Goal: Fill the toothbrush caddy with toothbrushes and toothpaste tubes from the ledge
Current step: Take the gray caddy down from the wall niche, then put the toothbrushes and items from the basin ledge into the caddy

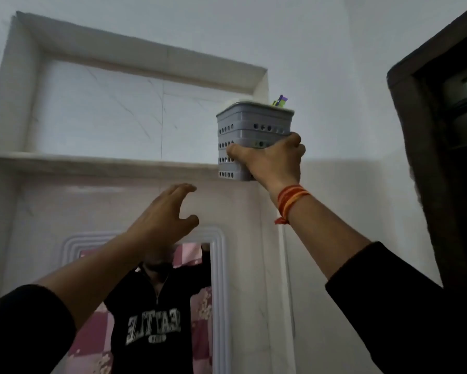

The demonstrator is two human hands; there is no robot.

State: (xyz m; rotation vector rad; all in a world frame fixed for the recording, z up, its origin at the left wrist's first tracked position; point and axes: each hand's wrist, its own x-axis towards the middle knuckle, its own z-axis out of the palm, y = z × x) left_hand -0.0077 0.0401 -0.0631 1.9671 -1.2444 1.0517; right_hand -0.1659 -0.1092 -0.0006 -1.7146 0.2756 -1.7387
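Note:
A grey perforated toothbrush caddy (254, 130) is at the right end of the high stone ledge (92, 160). My right hand (272, 160) is wrapped around its lower half, thumb on the front face. Purple and green tips of toothbrushes (280, 100) poke above the rim. Whether the caddy rests on the ledge or is held just off it I cannot tell. My left hand (165, 214) hovers below the ledge, fingers spread, holding nothing. No loose toothbrushes or tubes show on the ledge from this low angle.
The ledge is the sill of a recessed niche in the white wall (146, 109). A white-framed mirror (216, 292) below shows a person in a black sweatshirt. A dark door frame (421, 130) stands at the right.

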